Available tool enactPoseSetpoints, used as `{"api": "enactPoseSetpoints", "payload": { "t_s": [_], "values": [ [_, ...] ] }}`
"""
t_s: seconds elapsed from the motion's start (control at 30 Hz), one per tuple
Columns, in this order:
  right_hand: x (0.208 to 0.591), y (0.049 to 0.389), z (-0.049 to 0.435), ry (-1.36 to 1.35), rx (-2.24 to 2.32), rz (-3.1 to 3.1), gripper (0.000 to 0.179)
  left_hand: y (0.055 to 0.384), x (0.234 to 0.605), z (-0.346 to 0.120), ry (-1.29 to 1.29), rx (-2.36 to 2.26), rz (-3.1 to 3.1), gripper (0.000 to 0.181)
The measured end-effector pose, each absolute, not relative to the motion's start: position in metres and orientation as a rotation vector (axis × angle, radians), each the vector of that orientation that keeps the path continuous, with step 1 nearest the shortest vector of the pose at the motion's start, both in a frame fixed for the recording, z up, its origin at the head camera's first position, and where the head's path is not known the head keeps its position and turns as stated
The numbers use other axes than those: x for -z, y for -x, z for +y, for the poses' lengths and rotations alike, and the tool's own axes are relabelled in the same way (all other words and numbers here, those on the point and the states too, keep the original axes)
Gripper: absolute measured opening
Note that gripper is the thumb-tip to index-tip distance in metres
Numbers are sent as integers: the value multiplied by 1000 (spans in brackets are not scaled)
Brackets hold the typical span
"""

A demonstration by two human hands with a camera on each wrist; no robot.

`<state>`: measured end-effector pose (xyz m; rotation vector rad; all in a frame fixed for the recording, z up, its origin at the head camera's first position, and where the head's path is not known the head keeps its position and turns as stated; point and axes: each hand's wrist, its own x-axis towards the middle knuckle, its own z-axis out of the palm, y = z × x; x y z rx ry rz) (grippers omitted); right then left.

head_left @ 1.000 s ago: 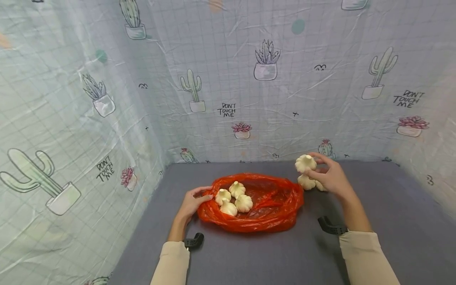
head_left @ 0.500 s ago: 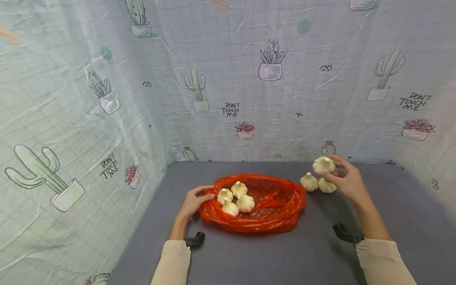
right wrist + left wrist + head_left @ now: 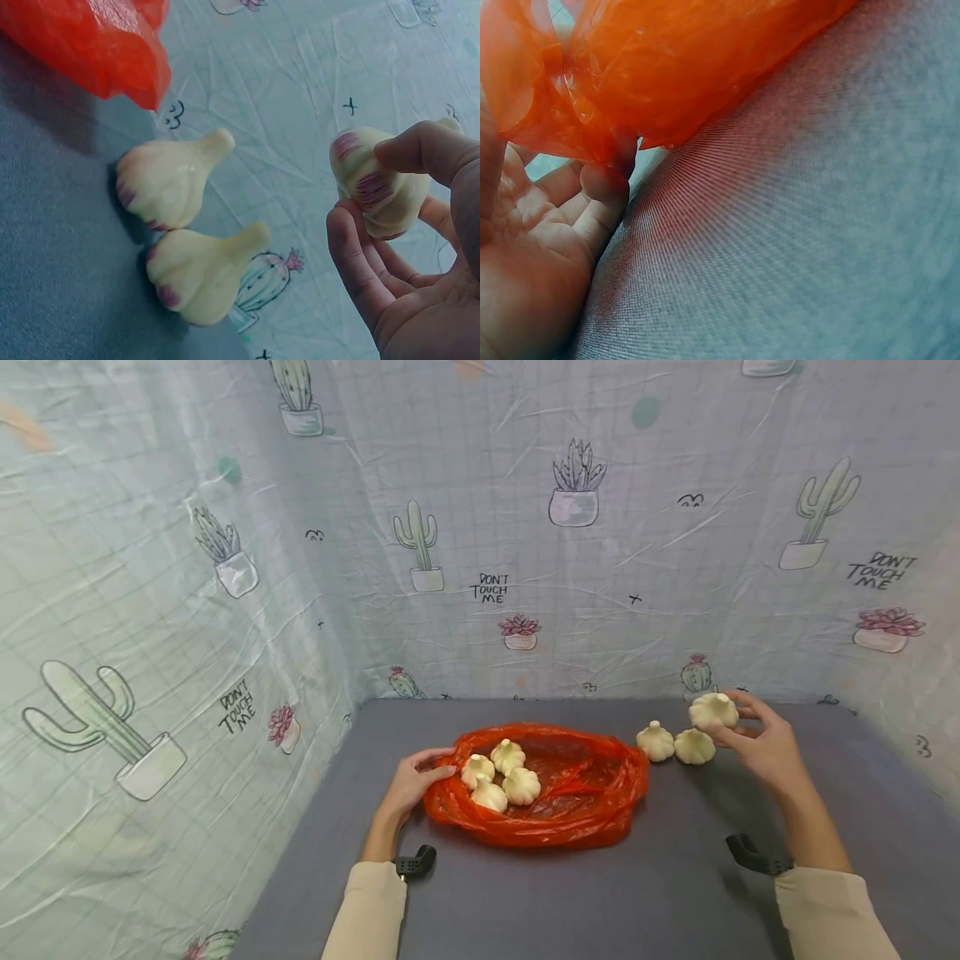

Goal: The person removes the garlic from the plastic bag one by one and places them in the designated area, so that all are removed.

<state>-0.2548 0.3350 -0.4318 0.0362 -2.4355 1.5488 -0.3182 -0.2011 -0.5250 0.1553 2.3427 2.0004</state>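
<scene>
Head view shows that your right hand point(image 3: 765, 743) grips 1 garlic bulb point(image 3: 714, 712) between the thumb and the fingers, raised above the grey surface point(image 3: 570, 902). Near this bulb, 2 other bulbs point(image 3: 655, 742) rest side by side on the surface, just beside the right end of the red plastic bag point(image 3: 540, 832). Your left hand point(image 3: 408, 783) pinches the left edge of this bag, and 4 bulbs point(image 3: 521, 786) lie inside it, gathered at the left part. Behind the surface hangs a pale cloth point(image 3: 480, 527) with cactus drawings.
</scene>
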Motion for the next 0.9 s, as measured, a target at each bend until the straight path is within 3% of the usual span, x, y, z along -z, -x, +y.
{"api": "enactPoseSetpoints", "payload": {
  "t_s": [0.9],
  "values": [
    [474, 262, 378, 177, -1553, -2510, 74, 320, 527, -201, -176, -1990, 2342, 40]
  ]
}}
